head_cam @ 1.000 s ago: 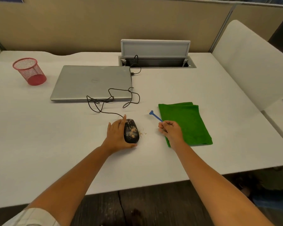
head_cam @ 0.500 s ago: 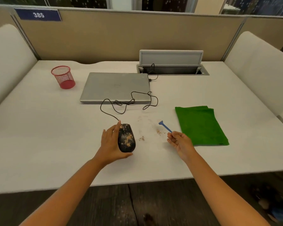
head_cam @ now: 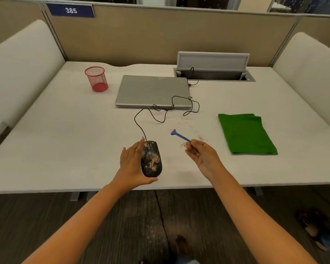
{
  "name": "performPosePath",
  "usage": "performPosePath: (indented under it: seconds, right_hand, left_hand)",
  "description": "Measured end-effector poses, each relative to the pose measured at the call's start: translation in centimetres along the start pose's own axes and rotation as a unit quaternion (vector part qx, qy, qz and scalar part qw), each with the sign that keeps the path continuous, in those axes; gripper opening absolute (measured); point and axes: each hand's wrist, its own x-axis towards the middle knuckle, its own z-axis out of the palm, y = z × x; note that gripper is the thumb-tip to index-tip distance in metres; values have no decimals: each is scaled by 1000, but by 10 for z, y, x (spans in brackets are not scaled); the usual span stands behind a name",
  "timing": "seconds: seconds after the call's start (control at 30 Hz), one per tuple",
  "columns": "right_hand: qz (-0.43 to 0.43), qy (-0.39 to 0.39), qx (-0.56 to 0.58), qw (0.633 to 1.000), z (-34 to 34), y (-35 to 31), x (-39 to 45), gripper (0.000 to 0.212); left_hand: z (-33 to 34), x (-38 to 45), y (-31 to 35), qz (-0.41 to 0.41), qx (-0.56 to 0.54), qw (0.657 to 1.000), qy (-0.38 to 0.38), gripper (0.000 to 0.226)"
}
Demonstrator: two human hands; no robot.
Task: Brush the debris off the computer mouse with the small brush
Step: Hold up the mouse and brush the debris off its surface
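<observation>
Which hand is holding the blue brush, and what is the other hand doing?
The right hand pinches the small blue brush by its handle end; the left hand instead cradles the debris-speckled black mouse.

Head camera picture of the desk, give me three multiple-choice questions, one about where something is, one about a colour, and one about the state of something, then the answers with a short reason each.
1. Where is the folded cloth?
A. On the table, on the right hand's side
B. Inside the mesh cup
C. On top of the laptop

2. What colour is the mesh cup?
A. Blue
B. Red
C. Green

3. What state is the laptop in?
A. Open, screen lit
B. Lid closed
C. Standing on its edge

Answers:
1. A: the cloth lies flat on the table beyond the right hand, which pinches the small brush.
2. B: the cup left of the laptop is red.
3. B: the laptop lies flat with its grey lid down, behind the debris-speckled mouse held in the left hand.
</observation>
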Motion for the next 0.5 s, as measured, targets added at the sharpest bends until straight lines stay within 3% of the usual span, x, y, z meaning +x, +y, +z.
performPosePath:
  seconds: [0.33, 0.5]
  right_hand:
    - [-38, -44, 13, 998, 38, 21, -39, 7]
    - [-46, 42, 16, 998, 46, 31, -54, 7]
  left_hand:
    - [-20, -31, -6, 48, 23, 998, -21, 125]
    - [-21, -45, -7, 36, -24, 999, -12, 125]
